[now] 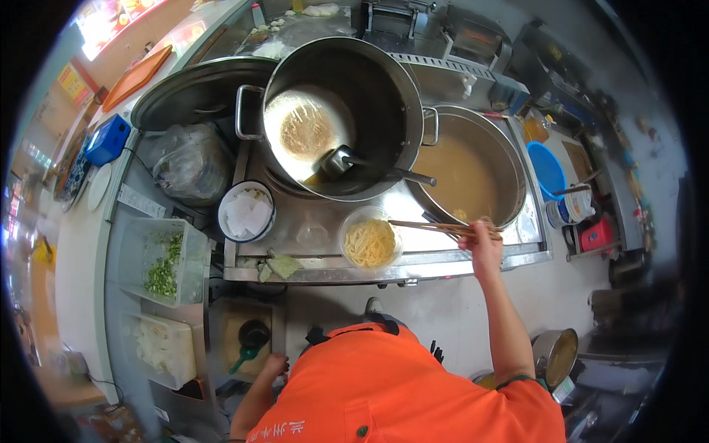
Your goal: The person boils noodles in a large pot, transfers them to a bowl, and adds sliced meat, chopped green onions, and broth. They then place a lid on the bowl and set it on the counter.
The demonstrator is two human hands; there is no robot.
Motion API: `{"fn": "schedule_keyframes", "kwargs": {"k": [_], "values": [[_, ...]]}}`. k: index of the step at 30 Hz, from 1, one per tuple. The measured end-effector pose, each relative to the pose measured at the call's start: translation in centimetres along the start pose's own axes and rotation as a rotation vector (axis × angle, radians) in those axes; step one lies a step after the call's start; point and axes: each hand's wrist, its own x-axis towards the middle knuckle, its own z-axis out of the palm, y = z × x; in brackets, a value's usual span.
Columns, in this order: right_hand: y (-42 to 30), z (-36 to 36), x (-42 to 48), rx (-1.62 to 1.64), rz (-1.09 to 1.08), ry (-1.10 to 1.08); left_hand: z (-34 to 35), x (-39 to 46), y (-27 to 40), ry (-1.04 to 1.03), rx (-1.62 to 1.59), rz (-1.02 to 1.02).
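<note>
My right hand (483,249) is closed around long wooden chopsticks (424,225) beside the near rim of a wide pot of cloudy broth (457,171). The chopsticks' far ends reach the edge of a clear round bowl of noodles (370,243) on the steel counter. What the handle over the pot's rim near my fingers belongs to is hard to tell. Down at the lower left, my left hand (276,364) hangs beside a container holding a green-handled dipper (243,354); its fingers are partly hidden. A tall steel pot (407,99) with a ladle (338,161) in it stands at the counter's middle.
An enamel bowl with white paper-like pieces (249,213) and a green cloth (282,266) lie on the counter's left side. Tubs of chopped greens (163,271) and pale slices (160,351) stand further left. A blue basin (545,169) and a small pot (556,354) are at the right.
</note>
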Motion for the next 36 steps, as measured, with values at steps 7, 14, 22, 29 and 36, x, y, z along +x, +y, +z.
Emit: {"fn": "schedule_keyframes", "kwargs": {"k": [7,14,22,29,36], "values": [[3.0,1.1,1.8,-0.270,0.075,-0.120,-0.7,2.2,-2.0,-0.083,0.230,0.232],[13.2,-1.6,1.8,0.279,0.608,0.094,-0.5,-0.7,2.5,-0.021,-0.098,-0.065],[1.5,1.8,1.0,0.586,0.538,-0.047,-0.6,-1.4,0.6,0.068,0.065,0.111],[2.2,2.6,-0.1,-0.111,0.100,-0.081,-0.6,-0.1,-0.5,-0.017,0.016,-0.056],[0.6,1.9,1.7,-0.158,-0.003,-0.117,0.3,-2.8,4.1,-0.019,0.213,0.086]]}}
